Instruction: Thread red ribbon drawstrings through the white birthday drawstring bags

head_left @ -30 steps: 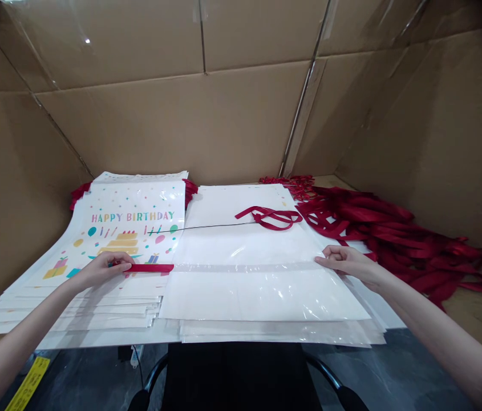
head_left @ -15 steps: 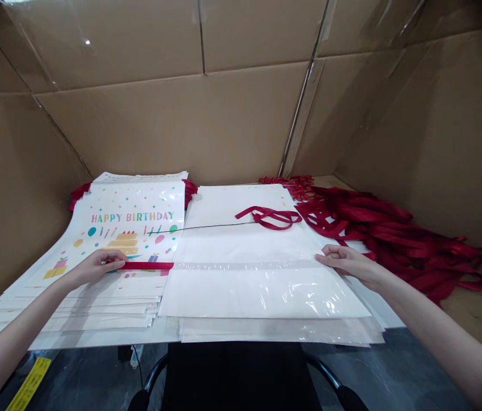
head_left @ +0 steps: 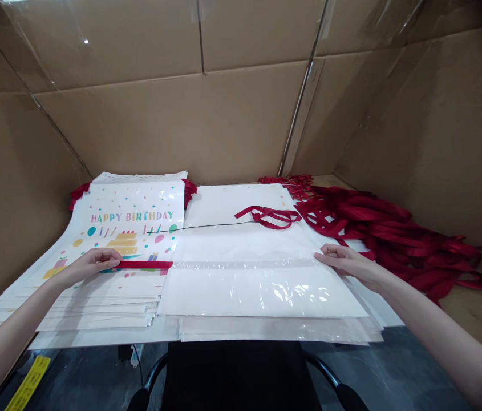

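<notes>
My left hand (head_left: pixel 97 264) is closed in a pinch on the end of a flat red ribbon (head_left: pixel 146 265). The ribbon lies straight and comes out at the left edge of a white plastic sheet (head_left: pixel 262 291), level with a glossy band across it. At the sheet's right edge, my right hand (head_left: pixel 339 261) pinches the plastic between thumb and fingers. On the sheet's upper part rests a looped red ribbon (head_left: pixel 277 217), with a thin dark cord or wire (head_left: pixel 219 226) running left from it. Under my left hand is a stack of printed "HAPPY BIRTHDAY" sheets (head_left: pixel 133 200).
A large heap of red ribbons (head_left: pixel 395 234) covers the right side. More white sheets (head_left: pixel 275 331) lie beneath the top one. Cardboard walls (head_left: pixel 159 125) enclose the back and sides. A black chair (head_left: pixel 241 377) stands below the front edge.
My left hand has moved slightly left with the ribbon end, and a little more ribbon shows. My right hand stays at the sheet's edge.
</notes>
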### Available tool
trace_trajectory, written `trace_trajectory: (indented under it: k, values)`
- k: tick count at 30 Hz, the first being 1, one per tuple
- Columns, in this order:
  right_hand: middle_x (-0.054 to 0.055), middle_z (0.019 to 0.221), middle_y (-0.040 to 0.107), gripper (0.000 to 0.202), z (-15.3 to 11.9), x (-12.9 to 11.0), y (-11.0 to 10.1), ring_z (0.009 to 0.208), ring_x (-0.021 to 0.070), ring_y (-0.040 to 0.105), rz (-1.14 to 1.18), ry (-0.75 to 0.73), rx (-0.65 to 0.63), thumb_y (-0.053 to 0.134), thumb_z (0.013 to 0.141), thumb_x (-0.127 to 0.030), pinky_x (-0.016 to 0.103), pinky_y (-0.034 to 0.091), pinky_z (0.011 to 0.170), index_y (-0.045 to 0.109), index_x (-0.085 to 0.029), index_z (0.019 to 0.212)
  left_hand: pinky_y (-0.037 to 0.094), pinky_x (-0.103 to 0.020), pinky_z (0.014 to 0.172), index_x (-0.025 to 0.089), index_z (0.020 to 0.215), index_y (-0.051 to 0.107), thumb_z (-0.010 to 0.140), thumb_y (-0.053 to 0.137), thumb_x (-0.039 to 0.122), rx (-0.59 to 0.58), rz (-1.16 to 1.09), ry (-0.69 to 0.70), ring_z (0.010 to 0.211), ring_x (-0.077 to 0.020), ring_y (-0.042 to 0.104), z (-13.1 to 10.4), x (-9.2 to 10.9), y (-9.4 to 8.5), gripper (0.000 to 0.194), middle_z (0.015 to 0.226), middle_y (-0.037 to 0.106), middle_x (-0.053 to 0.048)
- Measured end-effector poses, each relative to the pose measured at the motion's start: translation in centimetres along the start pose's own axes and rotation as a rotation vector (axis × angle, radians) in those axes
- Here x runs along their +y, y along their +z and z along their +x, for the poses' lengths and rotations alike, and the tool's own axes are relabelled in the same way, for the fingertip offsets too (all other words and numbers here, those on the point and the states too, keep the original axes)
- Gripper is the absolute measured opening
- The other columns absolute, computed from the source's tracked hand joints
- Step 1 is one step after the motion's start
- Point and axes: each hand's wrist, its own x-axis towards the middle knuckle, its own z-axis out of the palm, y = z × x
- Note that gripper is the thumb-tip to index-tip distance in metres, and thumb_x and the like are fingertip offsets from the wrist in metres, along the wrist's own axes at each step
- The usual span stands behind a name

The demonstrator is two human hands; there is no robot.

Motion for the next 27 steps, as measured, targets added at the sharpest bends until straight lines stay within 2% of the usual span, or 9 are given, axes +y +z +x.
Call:
trace_trajectory:
  k: [3, 5, 7, 9, 11, 14, 17, 21, 27]
  values:
    - [-0.005, 0.058, 0.042, 0.055, 0.0, 0.3, 0.0, 0.05, 0.0074, 0.036, 0.093, 0.057, -0.076, 0.075, 0.054, -0.061, 0.02, 0.023, 0.043, 0.048, -0.019, 0.077, 0.046, -0.026, 0.072, 0.019, 0.083, 0.066, 0.082, 0.048, 0.06, 0.006, 0.046, 0.024, 0.085, -0.0218, 0.058, 0.5, -0.3, 0.7, 0.045, 0.095, 0.066, -0.006]
    - [-0.005, 0.06, 0.047, 0.055, 0.0, 0.6, -0.1, 0.05, 0.0077, 0.039, 0.113, 0.062, -0.056, 0.078, 0.053, -0.056, 0.02, 0.024, 0.043, 0.051, -0.019, 0.084, 0.045, -0.028, 0.078, 0.021, 0.088, 0.067, 0.084, 0.047, 0.059, 0.058, 0.117, 0.071, 0.092, -0.023, 0.058, 0.9, 0.0, 1.4, 0.043, 0.101, 0.065, -0.007]
    - [-0.004, 0.063, 0.051, 0.055, 0.1, 1.1, -0.3, 0.051, 0.008, 0.041, 0.127, 0.043, -0.037, 0.08, 0.053, -0.052, 0.02, 0.025, 0.043, 0.053, -0.018, 0.087, 0.044, -0.031, 0.085, 0.022, 0.098, 0.066, 0.086, 0.046, 0.057, 0.14, 0.211, 0.142, 0.101, -0.0243, 0.056, 1.2, 1.2, 2.4, 0.042, 0.109, 0.063, -0.007]
    - [-0.002, 0.064, 0.054, 0.052, 0.3, 1.5, -0.4, 0.053, 0.0084, 0.044, 0.146, 0.032, -0.021, 0.081, 0.053, -0.049, 0.02, 0.027, 0.043, 0.056, -0.017, 0.085, 0.04, -0.035, 0.093, 0.024, 0.109, 0.063, 0.088, 0.045, 0.054, 0.203, 0.29, 0.233, 0.11, -0.0255, 0.052, 1.4, 3.4, 3.7, 0.041, 0.117, 0.059, -0.008]
    - [-0.001, 0.066, 0.056, 0.051, 0.3, 1.8, -0.5, 0.055, 0.0093, 0.048, 0.174, 0.053, 0.001, 0.082, 0.051, -0.048, 0.02, 0.032, 0.045, 0.058, -0.017, 0.083, 0.037, -0.037, 0.097, 0.025, 0.119, 0.058, 0.09, 0.044, 0.052, 0.211, 0.322, 0.316, 0.116, -0.0261, 0.048, 1.4, 6.1, 5.0, 0.041, 0.125, 0.054, -0.008]
    - [0.001, 0.068, 0.059, 0.054, 0.3, 1.8, -0.5, 0.059, 0.0121, 0.054, 0.221, 0.091, 0.04, 0.084, 0.045, -0.046, 0.022, 0.04, 0.049, 0.06, -0.017, 0.084, 0.034, -0.038, 0.1, 0.027, 0.128, 0.05, 0.092, 0.043, 0.05, 0.147, 0.326, 0.393, 0.123, -0.0256, 0.043, 1.5, 10.1, 6.9, 0.044, 0.135, 0.049, -0.007]
    - [0.002, 0.066, 0.06, 0.056, 0.0, 1.4, -0.5, 0.06, 0.0138, 0.056, 0.231, 0.094, 0.056, 0.084, 0.043, -0.046, 0.024, 0.044, 0.052, 0.06, -0.017, 0.085, 0.032, -0.039, 0.102, 0.027, 0.135, 0.044, 0.092, 0.043, 0.05, 0.088, 0.32, 0.433, 0.127, -0.0252, 0.041, 2.2, 12.5, 8.4, 0.049, 0.14, 0.045, -0.007]
    - [0.003, 0.066, 0.061, 0.057, -0.4, 1.0, -0.6, 0.057, 0.0139, 0.056, 0.164, 0.062, 0.059, 0.082, 0.044, -0.051, 0.023, 0.041, 0.048, 0.059, -0.017, 0.084, 0.026, -0.041, 0.106, 0.029, 0.14, 0.037, 0.092, 0.043, 0.052, 0.001, 0.332, 0.504, 0.131, -0.0257, 0.036, 3.5, 13.5, 9.9, 0.054, 0.145, 0.038, -0.007]
    - [0.0, 0.059, 0.059, 0.055, -0.4, 1.1, -0.7, 0.049, 0.0097, 0.046, 0.154, -0.011, 0.094, 0.081, 0.044, -0.05, 0.021, 0.031, 0.042, 0.055, -0.017, 0.08, 0.017, -0.047, 0.108, 0.034, 0.14, 0.034, 0.091, 0.042, 0.056, -0.051, 0.353, 0.493, 0.133, -0.0269, 0.034, 4.5, 13.0, 11.0, 0.055, 0.147, 0.036, -0.005]
